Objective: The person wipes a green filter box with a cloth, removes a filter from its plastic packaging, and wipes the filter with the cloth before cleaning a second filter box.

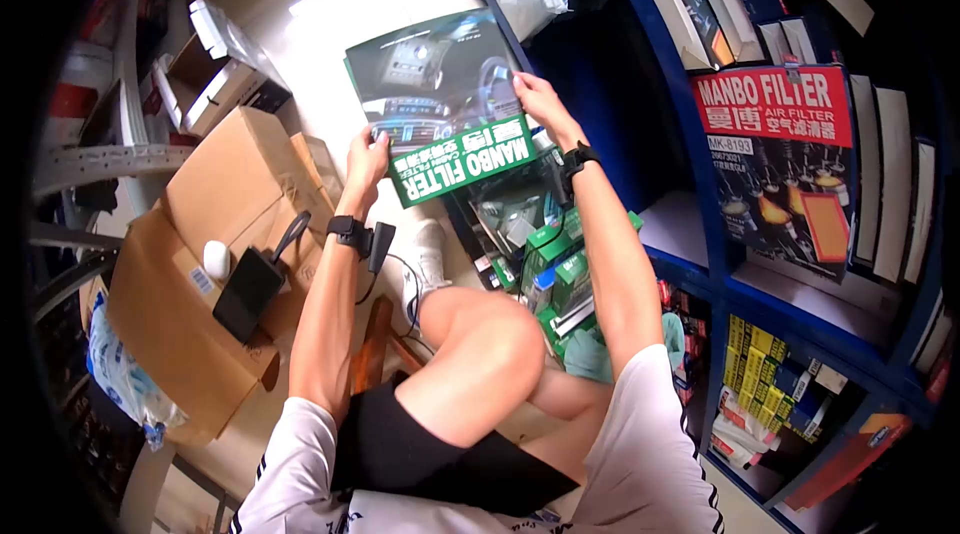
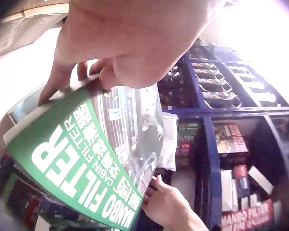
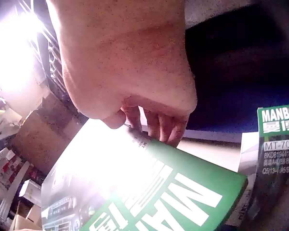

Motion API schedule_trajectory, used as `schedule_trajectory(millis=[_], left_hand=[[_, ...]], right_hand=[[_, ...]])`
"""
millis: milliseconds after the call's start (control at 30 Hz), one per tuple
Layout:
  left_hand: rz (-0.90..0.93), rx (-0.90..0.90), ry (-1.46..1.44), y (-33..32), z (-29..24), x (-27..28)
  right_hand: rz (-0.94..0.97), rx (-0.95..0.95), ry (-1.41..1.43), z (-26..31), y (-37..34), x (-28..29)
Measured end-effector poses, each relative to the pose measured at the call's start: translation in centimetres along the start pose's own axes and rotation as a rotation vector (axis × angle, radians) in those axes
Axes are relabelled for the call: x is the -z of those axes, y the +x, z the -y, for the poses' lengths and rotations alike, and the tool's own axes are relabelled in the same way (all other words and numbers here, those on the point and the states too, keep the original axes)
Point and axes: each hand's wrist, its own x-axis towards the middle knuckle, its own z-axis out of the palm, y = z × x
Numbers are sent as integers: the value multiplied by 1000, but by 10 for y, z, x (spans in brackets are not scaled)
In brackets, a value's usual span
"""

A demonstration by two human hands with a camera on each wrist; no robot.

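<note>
A flat cabin filter box (image 1: 440, 99), green-banded with a dark car-interior picture, is held between both hands over the floor. My left hand (image 1: 367, 159) grips its left edge, thumb on the printed face. On the opposite edge, my right hand (image 1: 543, 104) grips the box the same way. The left wrist view shows the left hand (image 2: 120, 43) with its fingers curled over the box edge. In the right wrist view, the right hand's fingers (image 3: 156, 126) wrap behind the box, and glare whitens part of the print.
Blue shelves (image 1: 690, 234) at the right hold a red-topped air filter box (image 1: 775, 159) and others. Below the held box lie several green boxes (image 1: 570, 279). An open cardboard carton (image 1: 180, 284) at the left bears a black device (image 1: 247, 294) and a white mouse-like object (image 1: 216, 259).
</note>
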Motion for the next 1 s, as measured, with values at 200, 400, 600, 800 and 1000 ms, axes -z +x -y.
schedule_trajectory(millis=[200, 400, 600, 800, 1000], left_hand=[[-213, 52, 79, 53, 51, -1], [-340, 79, 218, 53, 38, -7], [-322, 54, 239, 71, 61, 2], [-334, -34, 430, 76, 75, -3], [-545, -310, 607, 91, 54, -17]], right_hand=[[23, 7, 35, -25, 35, -44], [82, -80, 216, -20, 43, -70], [122, -40, 128, -40, 58, -84], [45, -122, 101, -51, 56, -90], [-263, 15, -212, -20, 42, -67]])
